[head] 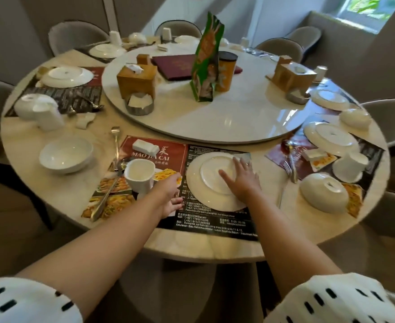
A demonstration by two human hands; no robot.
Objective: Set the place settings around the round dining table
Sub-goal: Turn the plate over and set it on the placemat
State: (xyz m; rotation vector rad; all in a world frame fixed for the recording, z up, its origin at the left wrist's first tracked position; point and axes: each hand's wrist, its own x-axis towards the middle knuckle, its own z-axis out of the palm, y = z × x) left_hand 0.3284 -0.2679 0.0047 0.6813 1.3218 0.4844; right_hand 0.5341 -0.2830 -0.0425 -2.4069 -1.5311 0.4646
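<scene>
A printed paper placemat (215, 223) lies at the near edge of the round table (203, 248). On it sits an upturned white plate (198, 192). My right hand (241, 179) rests flat on that plate, fingers spread. My left hand (169, 194) is beside a white cup (139, 176) that stands upright on the placemat's left half; its fingers are apart and curled toward the cup, touching or nearly touching it. A spoon (103, 201) lies diagonally left of the cup. A white bowl (66, 155) stands off the mat at left, a fork (115, 142) between them.
A white lazy Susan (215, 122) holds wooden tissue boxes (137, 81), a maroon menu (177, 66) and a green stand-up card (207, 59). Other settings with upturned plates, bowls (323, 192) and cups (349, 166) ring the table. Grey chairs (392, 120) surround it.
</scene>
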